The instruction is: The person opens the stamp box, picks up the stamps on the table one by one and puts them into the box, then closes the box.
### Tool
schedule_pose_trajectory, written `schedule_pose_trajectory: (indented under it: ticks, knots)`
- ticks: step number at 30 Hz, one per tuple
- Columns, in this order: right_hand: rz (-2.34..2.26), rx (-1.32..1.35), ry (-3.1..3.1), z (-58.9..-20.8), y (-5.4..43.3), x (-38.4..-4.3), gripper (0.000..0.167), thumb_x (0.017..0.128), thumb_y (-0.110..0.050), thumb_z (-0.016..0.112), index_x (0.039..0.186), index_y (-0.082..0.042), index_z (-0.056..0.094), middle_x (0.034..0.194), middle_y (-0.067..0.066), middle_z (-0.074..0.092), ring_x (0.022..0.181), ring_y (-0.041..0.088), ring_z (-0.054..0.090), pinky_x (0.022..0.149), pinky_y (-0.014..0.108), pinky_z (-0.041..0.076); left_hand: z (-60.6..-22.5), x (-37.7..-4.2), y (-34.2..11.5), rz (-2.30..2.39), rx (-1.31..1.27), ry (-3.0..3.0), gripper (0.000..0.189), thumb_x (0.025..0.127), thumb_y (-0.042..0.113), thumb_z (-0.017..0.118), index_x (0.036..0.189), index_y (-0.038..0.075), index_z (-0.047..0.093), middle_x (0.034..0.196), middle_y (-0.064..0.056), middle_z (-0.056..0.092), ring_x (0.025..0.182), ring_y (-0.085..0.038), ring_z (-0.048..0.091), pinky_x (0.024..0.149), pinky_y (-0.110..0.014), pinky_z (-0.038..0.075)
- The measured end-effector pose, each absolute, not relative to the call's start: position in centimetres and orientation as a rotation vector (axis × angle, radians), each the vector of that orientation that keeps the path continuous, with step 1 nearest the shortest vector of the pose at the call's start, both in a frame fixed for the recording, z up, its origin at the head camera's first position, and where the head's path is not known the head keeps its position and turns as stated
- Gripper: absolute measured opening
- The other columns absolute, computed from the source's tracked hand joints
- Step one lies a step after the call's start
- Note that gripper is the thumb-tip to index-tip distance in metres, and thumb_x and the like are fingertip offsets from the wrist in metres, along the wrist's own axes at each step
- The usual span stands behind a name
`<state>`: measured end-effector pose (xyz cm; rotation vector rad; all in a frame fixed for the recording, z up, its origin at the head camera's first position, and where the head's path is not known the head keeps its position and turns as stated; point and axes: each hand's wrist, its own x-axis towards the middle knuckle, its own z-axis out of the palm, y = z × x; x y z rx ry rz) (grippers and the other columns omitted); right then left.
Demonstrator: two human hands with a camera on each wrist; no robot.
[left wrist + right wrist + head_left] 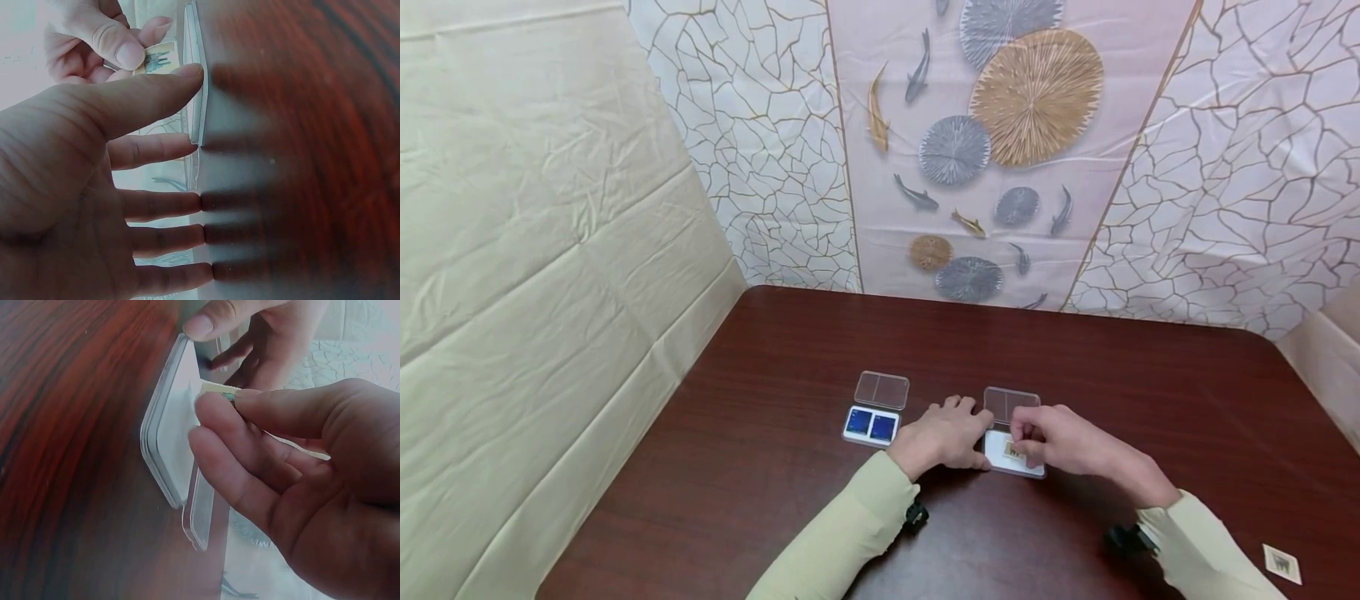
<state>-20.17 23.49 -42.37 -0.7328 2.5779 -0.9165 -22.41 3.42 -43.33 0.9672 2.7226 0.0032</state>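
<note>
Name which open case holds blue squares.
The left case, left of the left hand, holds two blue squares; the right case shows white beneath a pinched stamp.

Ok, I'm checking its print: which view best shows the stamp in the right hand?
The left wrist view: the stamp looks largest there, with some dark print showing, though partly covered. The head view shows it small, partly hidden; the right wrist view, only a strip, the right hand hiding most.

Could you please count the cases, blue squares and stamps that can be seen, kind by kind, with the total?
Cases: 2
Blue squares: 2
Stamps: 2 (one in the right hand)
Total: 6
</note>
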Motion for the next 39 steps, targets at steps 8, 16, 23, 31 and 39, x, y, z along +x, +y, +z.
schedule_pose_trajectory:
  ticks: [8, 16, 23, 31, 39]
  knots:
    - [-0.939, -0.711, 2.541, -42.8, 22.7, -20.5, 0.01, 0.092, -0.007, 0.065, 0.086, -0.013, 0.059, 0.074, -0.002, 0.068, 0.064, 0.006, 0.062, 0.058, 0.022, 0.048, -43.3, -22.4, 3.4, -0.008, 0.966, 2.722, 0.051, 0.085, 0.056, 0.069, 0.125, 0.029, 0.055, 0.134, -0.001, 0.053, 0.126, -0.021, 0.048, 0.097, -0.04, 0.045]
    - [-0.91, -0.678, 2.643, -43.7, 22.4, -20.8, 0.012, 0.09, -0.01, 0.068, 0.084, -0.015, 0.06, 0.07, -0.006, 0.063, 0.062, 0.005, 0.057, 0.058, 0.022, 0.045, -43.4, -22.5, 3.5, -0.012, 0.958, 2.723, 0.054, 0.085, 0.057, 0.069, 0.128, 0.029, 0.055, 0.139, -0.001, 0.051, 0.13, -0.022, 0.047, 0.099, -0.041, 0.045]
    - [-0.851, -0.689, 2.82, -44.9, 21.9, -20.8, 0.017, 0.085, -0.008, 0.072, 0.08, -0.019, 0.06, 0.072, -0.009, 0.056, 0.064, 0.001, 0.049, 0.058, 0.02, 0.041, -43.5, -22.5, 3.4, 0.004, 0.96, 2.72, 0.053, 0.085, 0.056, 0.069, 0.128, 0.029, 0.055, 0.14, -0.002, 0.051, 0.13, -0.023, 0.046, 0.099, -0.042, 0.044]
    - [-0.846, -0.633, 2.866, -45.4, 21.5, -20.8, 0.017, 0.085, -0.009, 0.072, 0.078, -0.019, 0.06, 0.072, -0.009, 0.056, 0.063, 0.001, 0.048, 0.058, 0.02, 0.041, -43.5, -22.5, 3.4, 0.03, 0.952, 2.714, 0.051, 0.084, 0.056, 0.07, 0.126, 0.03, 0.056, 0.14, -0.001, 0.05, 0.131, -0.022, 0.045, 0.102, -0.043, 0.043]
    - [-0.83, -0.626, 2.896, -45.6, 21.3, -20.9, 0.022, 0.082, -0.009, 0.075, 0.077, -0.02, 0.057, 0.072, -0.008, 0.053, 0.062, 0.002, 0.047, 0.057, 0.02, 0.04, -43.4, -22.5, 3.3, 0.042, 0.95, 2.709, 0.052, 0.085, 0.055, 0.069, 0.128, 0.029, 0.055, 0.141, -0.002, 0.05, 0.132, -0.024, 0.045, 0.103, -0.044, 0.043]
